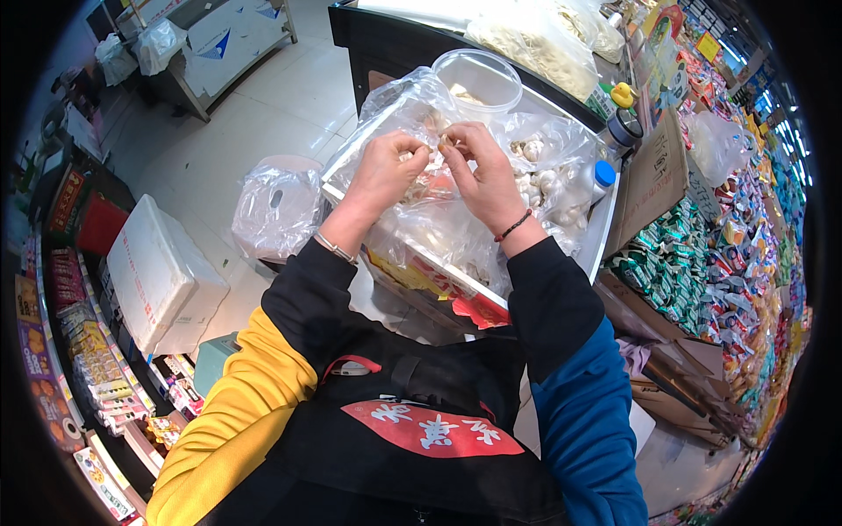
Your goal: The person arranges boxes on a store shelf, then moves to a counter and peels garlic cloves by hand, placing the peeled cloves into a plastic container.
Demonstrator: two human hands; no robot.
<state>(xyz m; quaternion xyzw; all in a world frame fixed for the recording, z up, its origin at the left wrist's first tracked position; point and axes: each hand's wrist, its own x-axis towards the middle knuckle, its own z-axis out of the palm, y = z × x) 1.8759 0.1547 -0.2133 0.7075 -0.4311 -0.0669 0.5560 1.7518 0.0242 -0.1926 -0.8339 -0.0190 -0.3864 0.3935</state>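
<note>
My left hand (389, 167) is raised over a white tray-like box, its fingers curled around a pale garlic clove (406, 156). Close beside it, my right hand (483, 171) pinches a small piece, seemingly garlic, between thumb and fingertips; its exact form is too small to tell. Beneath both hands lie clear plastic bags (434, 227) and loose garlic skins. Whole garlic bulbs (543, 184) sit in a bag to the right of my right hand. Beyond the hands stands a round clear plastic tub (503, 98) with some pale cloves at its bottom.
A bottle with a blue cap (604, 173) and a dark-lidded jar (623, 126) stand at the box's right side. Further right are cartons of wrapped snacks (664, 256). A bag-covered stool (279, 207) and a white foam box (164, 276) are on the left.
</note>
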